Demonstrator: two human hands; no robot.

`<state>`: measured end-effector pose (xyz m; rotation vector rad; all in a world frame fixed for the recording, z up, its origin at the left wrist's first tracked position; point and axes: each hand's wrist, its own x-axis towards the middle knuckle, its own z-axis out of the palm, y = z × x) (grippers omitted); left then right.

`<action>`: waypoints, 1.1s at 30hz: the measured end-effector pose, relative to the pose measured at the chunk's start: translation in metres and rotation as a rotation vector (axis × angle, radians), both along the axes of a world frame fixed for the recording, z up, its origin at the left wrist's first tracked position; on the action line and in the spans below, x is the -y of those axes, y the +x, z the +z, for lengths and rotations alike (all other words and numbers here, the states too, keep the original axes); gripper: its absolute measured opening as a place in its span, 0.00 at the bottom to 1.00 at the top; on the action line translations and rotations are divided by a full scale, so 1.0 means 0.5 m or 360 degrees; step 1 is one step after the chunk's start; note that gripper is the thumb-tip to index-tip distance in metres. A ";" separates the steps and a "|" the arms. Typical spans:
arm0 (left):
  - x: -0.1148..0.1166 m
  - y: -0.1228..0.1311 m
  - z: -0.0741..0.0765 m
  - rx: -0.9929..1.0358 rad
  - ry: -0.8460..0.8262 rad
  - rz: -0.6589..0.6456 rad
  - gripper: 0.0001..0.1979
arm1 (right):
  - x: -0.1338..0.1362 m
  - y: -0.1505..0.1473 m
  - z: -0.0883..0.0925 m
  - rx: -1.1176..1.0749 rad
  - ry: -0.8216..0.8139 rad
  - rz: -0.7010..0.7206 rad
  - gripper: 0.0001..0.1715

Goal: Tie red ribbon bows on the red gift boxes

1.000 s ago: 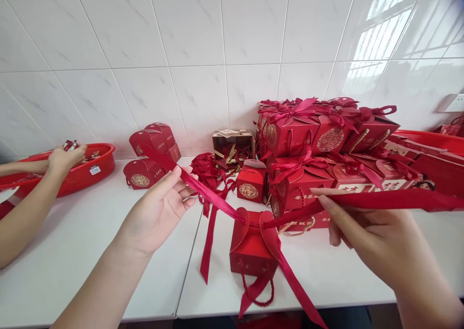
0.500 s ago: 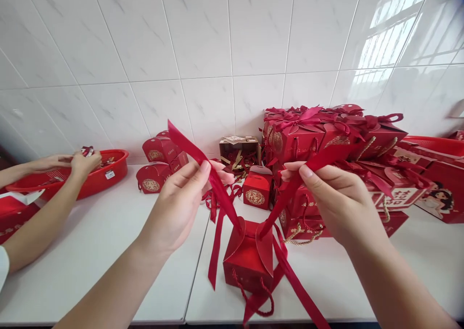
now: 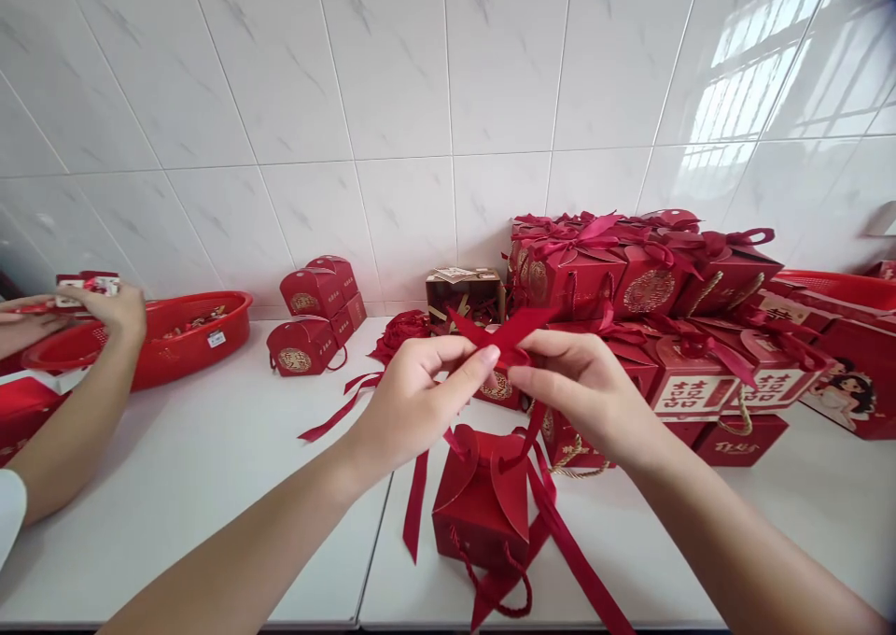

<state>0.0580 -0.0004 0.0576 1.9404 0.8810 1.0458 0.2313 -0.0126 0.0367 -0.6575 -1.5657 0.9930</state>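
Observation:
A small red gift box (image 3: 482, 504) stands on the white table before me, its curved top flaps folded in and a twisted cord handle hanging down its front. A red ribbon (image 3: 536, 430) runs up from its top. Above the box, my left hand (image 3: 427, 388) pinches the ribbon between thumb and fingers. Close beside it, my right hand (image 3: 584, 388) is closed on the ribbon's other part, and the two ends cross between my fingertips. More loose red ribbon (image 3: 578, 560) trails on the table at both sides of the box.
Stacked red gift boxes (image 3: 567, 280) with bows fill the right. Smaller red boxes (image 3: 304, 345) sit back left. An open carton (image 3: 466, 294) and a ribbon roll (image 3: 402, 334) stand by the wall. A co-worker's hands (image 3: 119, 308) hold packets near a red basket (image 3: 234, 313).
My hands have come together from far apart, and the ribbon ends now cross over the box. At left, the co-worker's hands have moved further left.

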 end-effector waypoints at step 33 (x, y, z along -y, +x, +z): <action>0.016 -0.110 -0.056 -0.0171 0.0440 0.0518 0.40 | 0.072 0.092 -0.137 0.0796 0.1059 -0.1115 0.21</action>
